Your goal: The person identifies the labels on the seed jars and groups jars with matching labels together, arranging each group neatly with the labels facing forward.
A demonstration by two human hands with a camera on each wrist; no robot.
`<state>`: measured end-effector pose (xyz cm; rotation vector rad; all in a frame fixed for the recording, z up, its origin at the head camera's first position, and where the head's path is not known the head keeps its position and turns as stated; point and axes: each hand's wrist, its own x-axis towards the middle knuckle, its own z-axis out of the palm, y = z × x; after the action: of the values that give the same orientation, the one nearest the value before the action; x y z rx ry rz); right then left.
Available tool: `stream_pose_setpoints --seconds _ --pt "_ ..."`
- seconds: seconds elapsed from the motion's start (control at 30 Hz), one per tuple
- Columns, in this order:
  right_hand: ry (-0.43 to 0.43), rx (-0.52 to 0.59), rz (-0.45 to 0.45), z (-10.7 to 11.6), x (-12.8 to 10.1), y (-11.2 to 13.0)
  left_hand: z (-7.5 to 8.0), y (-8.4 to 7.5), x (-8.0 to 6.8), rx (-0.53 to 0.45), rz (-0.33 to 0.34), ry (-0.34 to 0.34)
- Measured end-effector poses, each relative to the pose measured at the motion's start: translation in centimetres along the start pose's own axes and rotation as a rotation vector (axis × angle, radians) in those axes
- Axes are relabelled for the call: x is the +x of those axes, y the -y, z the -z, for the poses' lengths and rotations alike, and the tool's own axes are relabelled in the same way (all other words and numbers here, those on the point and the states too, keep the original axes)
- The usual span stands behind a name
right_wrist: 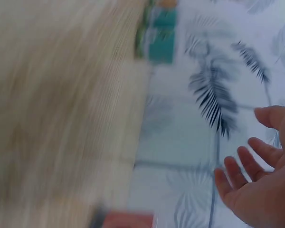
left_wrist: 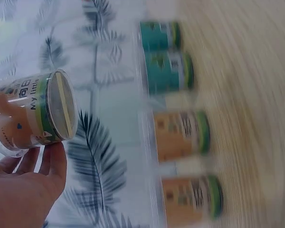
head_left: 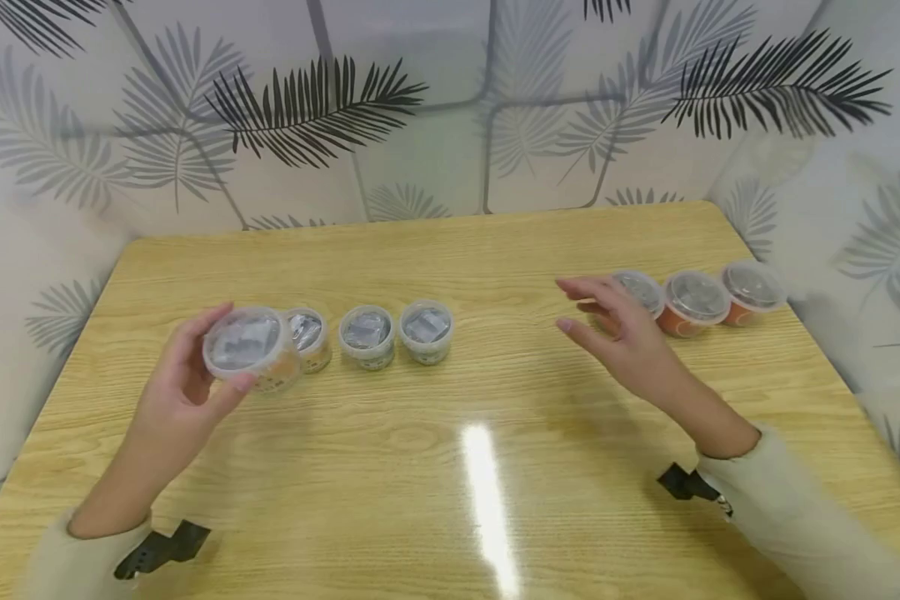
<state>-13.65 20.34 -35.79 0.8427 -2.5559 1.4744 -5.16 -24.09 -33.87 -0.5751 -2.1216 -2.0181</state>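
Note:
My left hand (head_left: 183, 367) grips a clear-lidded plastic tub (head_left: 243, 342) round its side, raised over the left part of the table. In the left wrist view this tub (left_wrist: 26, 111) has an orange label with printed letters and a green band, and my left fingers (left_wrist: 54, 161) support it. Just right of it, several similar tubs stand in a row, among them an orange one (left_wrist: 178, 135) and a green one (left_wrist: 166, 71). My right hand (head_left: 622, 342) is in the air with fingers extended, holding nothing. It overlaps the leftmost of three red-orange tubs (head_left: 693, 304) in the head view.
The wood-grain table (head_left: 420, 467) meets a wall covering (head_left: 435, 108) with a leaf pattern at its back edge. Black straps with small attachments (head_left: 165, 550) hang at both sleeve cuffs. A bright reflection lies on the tabletop near the front middle.

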Motion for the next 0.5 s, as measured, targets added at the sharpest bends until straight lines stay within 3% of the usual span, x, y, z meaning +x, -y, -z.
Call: stream_pose_setpoints --seconds 0.17,0.33,0.5 --pt "0.012 -0.323 -0.08 3.3 0.2 -2.9 4.7 0.3 -0.4 -0.035 0.029 -0.133" --pt "0.017 -0.41 -0.163 5.2 -0.5 -5.4 9.2 1.9 -1.0 0.007 0.109 -0.23" --pt "0.105 -0.433 -0.245 5.8 -1.1 -6.7 12.5 4.8 -2.2 0.056 0.22 -0.265"
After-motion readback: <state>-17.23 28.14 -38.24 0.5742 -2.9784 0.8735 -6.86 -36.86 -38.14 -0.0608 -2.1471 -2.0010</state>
